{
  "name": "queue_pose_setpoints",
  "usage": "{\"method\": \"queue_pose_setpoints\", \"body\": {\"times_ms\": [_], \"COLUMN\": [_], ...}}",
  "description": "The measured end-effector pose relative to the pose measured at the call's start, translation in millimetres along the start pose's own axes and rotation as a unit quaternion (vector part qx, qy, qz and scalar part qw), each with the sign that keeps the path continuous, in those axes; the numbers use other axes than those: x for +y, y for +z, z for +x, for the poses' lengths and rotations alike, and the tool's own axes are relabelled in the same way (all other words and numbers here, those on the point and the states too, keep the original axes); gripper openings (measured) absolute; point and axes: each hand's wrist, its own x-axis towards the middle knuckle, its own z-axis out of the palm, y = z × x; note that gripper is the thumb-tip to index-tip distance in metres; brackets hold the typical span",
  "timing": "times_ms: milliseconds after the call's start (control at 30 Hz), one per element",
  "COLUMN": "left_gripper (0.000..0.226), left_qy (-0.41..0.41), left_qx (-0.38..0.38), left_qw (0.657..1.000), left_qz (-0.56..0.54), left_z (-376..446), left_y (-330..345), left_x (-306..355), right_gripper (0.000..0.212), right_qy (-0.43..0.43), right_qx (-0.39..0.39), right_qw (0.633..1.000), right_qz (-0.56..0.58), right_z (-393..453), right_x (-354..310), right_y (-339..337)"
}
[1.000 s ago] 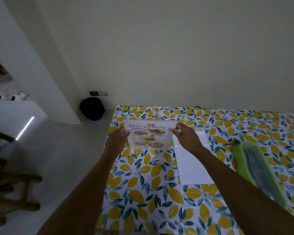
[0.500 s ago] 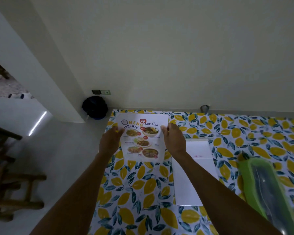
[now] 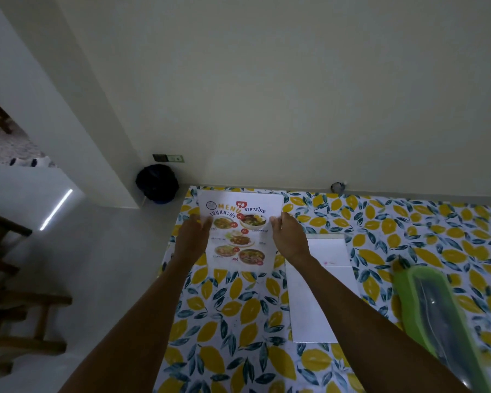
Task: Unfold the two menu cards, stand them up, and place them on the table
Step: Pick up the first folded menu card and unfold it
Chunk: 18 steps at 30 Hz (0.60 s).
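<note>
The printed menu card (image 3: 240,232) stands (facing the person) at the table's (image 3: 408,222) far left corner, between both hands: left hand (image 3: 192,236) pinches its left edge, right hand (image 3: 288,236) its right. A second white card (image 3: 321,293) lies flat beside it.

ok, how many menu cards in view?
2. One printed card is held at its side edges by the left hand and right hand, near the table's far left corner. One white card lies flat just right of it.
</note>
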Motion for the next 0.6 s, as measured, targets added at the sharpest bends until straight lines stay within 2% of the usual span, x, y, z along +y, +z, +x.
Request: {"method": "queue_pose_setpoints", "body": {"times_ms": [100,233,367,467,600], "left_gripper": [0.050,0.048,0.054,0.049,0.056], "left_qy": [0.008,0.034,0.054,0.074,0.088], "left_qx": [-0.002,0.009,0.017,0.012,-0.018], "left_qw": [1.000,0.999,0.997,0.994,0.989], "left_qz": [-0.009,-0.036,-0.062,-0.078,-0.117], "left_z": [-9,-24,-58,-99,-157], "left_y": [-5,-11,-11,2,36], "left_x": [1,-3,-14,-23,-31], "right_gripper": [0.031,0.045,0.033,0.032,0.030], "right_qy": [-0.003,0.041,0.061,0.078,0.129], "right_qx": [-0.032,-0.024,-0.002,0.004,0.030], "right_qw": [0.999,0.998,0.994,0.994,0.988], "right_qz": [0.003,0.039,0.089,0.081,0.084], "right_z": [-5,-26,-73,-119,-179], "right_x": [5,13,36,64,106], "right_y": [-8,-24,-36,-40,-41]}}
